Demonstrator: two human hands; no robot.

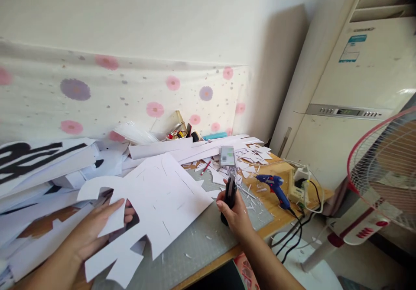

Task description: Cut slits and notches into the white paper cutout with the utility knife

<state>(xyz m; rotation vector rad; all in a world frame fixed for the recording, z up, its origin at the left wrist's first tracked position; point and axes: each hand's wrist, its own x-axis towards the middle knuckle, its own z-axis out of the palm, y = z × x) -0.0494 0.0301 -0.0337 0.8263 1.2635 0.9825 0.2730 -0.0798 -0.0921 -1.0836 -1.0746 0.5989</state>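
My left hand [97, 225] grips a white foam board [165, 199] by its cut-out left part, thumb on top and fingertips showing through an opening. The board has curved and angular cut edges and several short slits, and it lies tilted over the grey cutting mat [204, 246]. In my right hand [238, 214] is a black utility knife [230, 192], fingers wrapped round its handle and the front end pointing away from me. The knife is to the right of the board, apart from it; its blade is hard to make out.
White offcuts [251, 155] litter the table's back right, near a red pencil [206, 167]. A blue glue gun [275, 189] lies by a power strip [300, 186] with cords. Cut boards [48, 164] pile up at left. A fan [383, 168] stands at right.
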